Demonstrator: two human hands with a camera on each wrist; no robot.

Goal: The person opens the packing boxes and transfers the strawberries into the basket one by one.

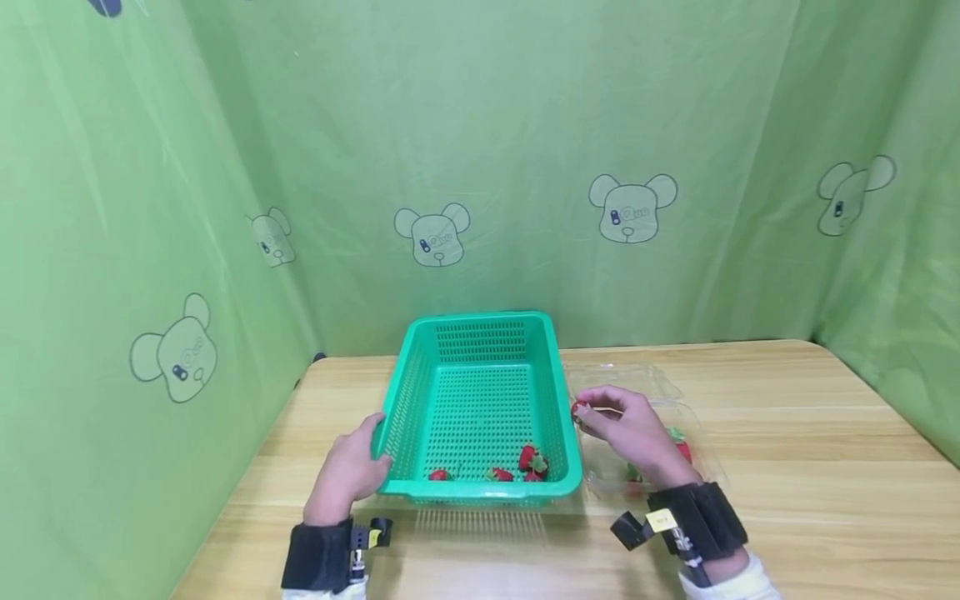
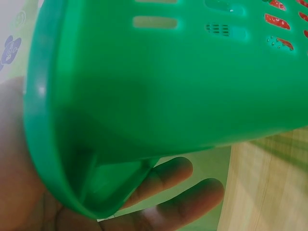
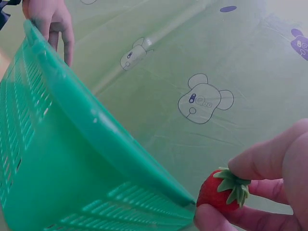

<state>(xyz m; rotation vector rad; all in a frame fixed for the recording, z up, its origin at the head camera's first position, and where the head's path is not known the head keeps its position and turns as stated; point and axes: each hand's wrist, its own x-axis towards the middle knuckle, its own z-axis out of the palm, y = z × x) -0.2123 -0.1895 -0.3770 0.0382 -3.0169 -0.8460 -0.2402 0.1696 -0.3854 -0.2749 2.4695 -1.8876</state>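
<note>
A green plastic basket (image 1: 480, 417) with slotted walls stands in the middle. My left hand (image 1: 348, 467) grips its rim at the near left side, and in the left wrist view its fingers (image 2: 168, 207) reach under the corner. Several strawberries (image 1: 529, 458) lie inside along the near wall. Just outside the right rim, my right hand (image 1: 626, 429) pinches one red strawberry (image 3: 219, 192) between thumb and fingers. Its green leaf cap shows in the right wrist view. Below that hand sits a clear plastic box (image 1: 693, 425), lid folded back, with strawberries (image 1: 683, 451) in it, partly hidden by the hand.
Everything stands on a light wooden table (image 1: 810, 433). A green curtain (image 1: 525, 167) with bear-head prints hangs behind it and along both sides. The basket's right wall is close beside the clear box.
</note>
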